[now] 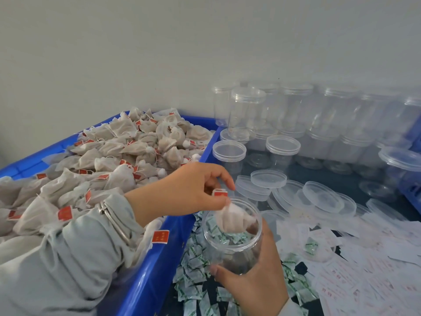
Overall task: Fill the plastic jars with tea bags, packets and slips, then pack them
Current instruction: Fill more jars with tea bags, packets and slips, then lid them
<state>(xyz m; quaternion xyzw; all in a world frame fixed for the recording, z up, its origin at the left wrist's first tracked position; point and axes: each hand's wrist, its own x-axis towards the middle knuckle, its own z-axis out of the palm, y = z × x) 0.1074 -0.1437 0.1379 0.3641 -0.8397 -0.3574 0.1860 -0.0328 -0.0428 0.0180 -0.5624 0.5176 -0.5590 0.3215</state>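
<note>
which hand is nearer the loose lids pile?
Right. The right hand grips the open jar just below and left of the loose lids. The left hand pinches a tea bag over the jar mouth, farther left, by the blue crate.

**Counting what is on the table**

There is one big blue plastic bin [157, 265]. It holds a heap of white mesh tea bags with red tags [118, 153], too many to count. Two hands show. One open clear plastic jar [232, 238] has one tea bag at its mouth. Many more clear jars, loose round lids, green-and-white packets and white paper slips lie around, too many to count.
</note>
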